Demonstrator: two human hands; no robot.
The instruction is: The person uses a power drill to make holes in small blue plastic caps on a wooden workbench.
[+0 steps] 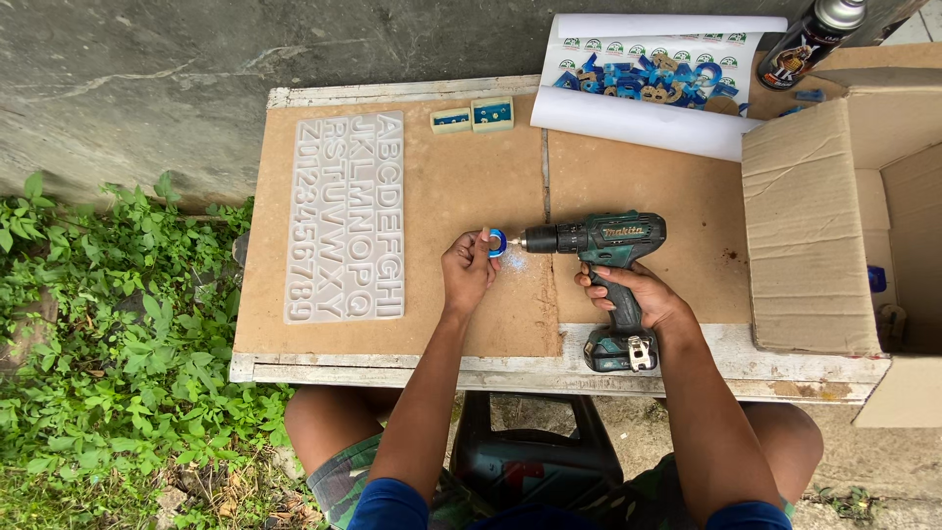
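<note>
My left hand (468, 267) pinches a small blue ring-shaped resin piece (497, 242) and holds it upright on the brown board (442, 186). My right hand (633, 291) grips the handle of a teal cordless drill (601, 243) that lies level, its bit tip touching the blue piece. Pale dust marks the board just under the piece.
A clear silicone letter-and-number mould (348, 218) lies at the left of the board. Two small blue-and-cream blocks (472, 117) sit at the back. A paper sheet (638, 123) carries several blue and gold letters. An open cardboard box (834, 216) and a spray can (810, 39) stand right. Plants (108, 344) grow at the left.
</note>
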